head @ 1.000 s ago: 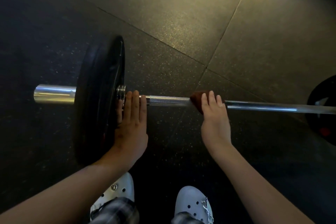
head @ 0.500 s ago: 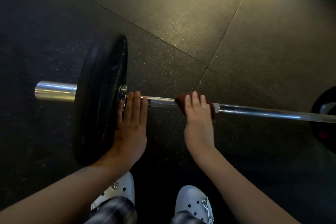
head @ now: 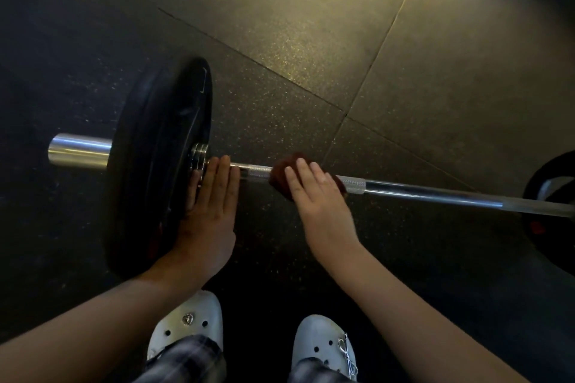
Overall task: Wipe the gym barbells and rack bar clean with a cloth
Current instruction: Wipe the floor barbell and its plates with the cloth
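Note:
A steel barbell [head: 435, 196] lies on the floor, running left to right. A black weight plate [head: 155, 158] sits on its left end, with the chrome sleeve [head: 79, 151] sticking out past it. A dark red cloth [head: 280, 174] is wrapped over the knurled shaft near the left end. My right hand [head: 317, 205] lies over the cloth with its fingers curved around it and the bar. My left hand [head: 208, 211] rests flat, fingers straight, against the plate's inner face and the bar by the collar.
A second black plate [head: 550, 214] on the bar's right end is partly cut off at the frame edge. Dark speckled rubber floor tiles [head: 342, 40] lie all around. My two white clogs [head: 193, 323] stand just below the bar.
My right hand has slid the cloth leftward along the bar, toward my left hand and the plate. The left hand has stayed in place.

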